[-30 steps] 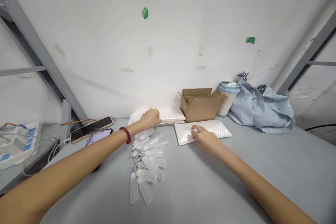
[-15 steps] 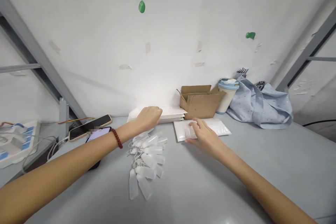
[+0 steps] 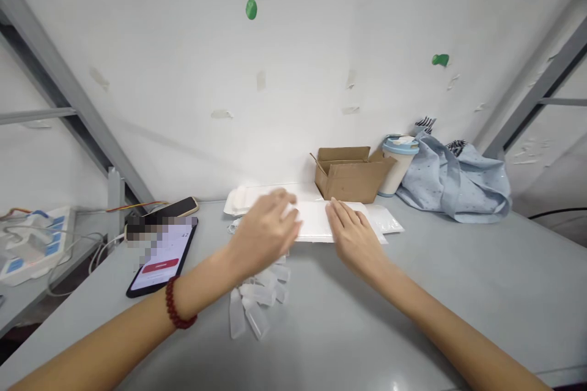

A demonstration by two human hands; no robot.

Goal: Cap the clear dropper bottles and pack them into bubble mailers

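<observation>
A white padded mailer (image 3: 315,225) lies between my two hands, partly over a clear-edged white bubble mailer (image 3: 387,220). My right hand (image 3: 355,232) rests on its right part with the fingers stretched out flat. Over its left end is my left hand (image 3: 266,229), its curled fingers blurred by motion; whether they grip the mailer I cannot tell. Below my left hand, small translucent plastic bottles (image 3: 257,316) with white loops lie in a bunch, partly hidden by the hand. Behind, more white mailers (image 3: 238,198) lie against the wall.
An open cardboard box (image 3: 353,180), a cup with a blue lid (image 3: 398,165) and a light blue cloth bag (image 3: 458,186) stand along the back right. Two phones, one lit phone (image 3: 160,256) and one dark phone (image 3: 177,212), lie left beside a power strip (image 3: 39,244).
My left hand has come nearer and slightly right, and a white mailer now lies over the bubble mailer. My right hand has flattened onto it. The lit phone is more exposed.
</observation>
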